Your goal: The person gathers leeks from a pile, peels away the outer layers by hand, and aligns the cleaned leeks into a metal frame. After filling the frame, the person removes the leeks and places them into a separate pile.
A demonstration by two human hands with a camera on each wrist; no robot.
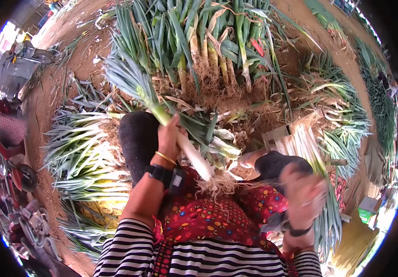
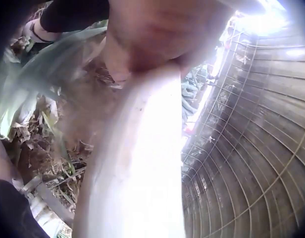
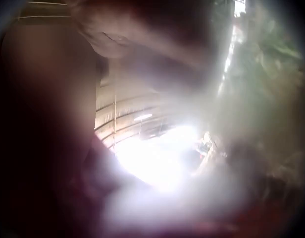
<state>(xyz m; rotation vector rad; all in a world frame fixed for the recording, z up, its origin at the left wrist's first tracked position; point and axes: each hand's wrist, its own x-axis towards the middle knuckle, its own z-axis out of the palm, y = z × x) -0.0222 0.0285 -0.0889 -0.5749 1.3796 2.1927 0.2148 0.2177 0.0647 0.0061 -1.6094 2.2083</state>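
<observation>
My left hand (image 1: 169,138) grips a large green onion (image 1: 193,158) around its shaft in the head view. Its green leaves point away to the upper left, and its white end slants down to a tuft of roots (image 1: 214,185) over my red patterned apron (image 1: 208,217). The left wrist view shows the thick white shaft close up below the fingers (image 2: 157,34). My right hand (image 1: 304,194) is blurred, apart from that onion, above the right knee; I cannot tell whether it holds anything. In the right wrist view, that hand (image 3: 142,29) is dark and smeared.
A big bundle of green onions (image 1: 180,41) stands ahead, roots toward me. More lie in rows at the left (image 1: 88,157) and right (image 1: 342,120). White stalks (image 1: 303,147) lie beside the right knee. Vehicles (image 1: 19,69) stand at the far left on bare soil.
</observation>
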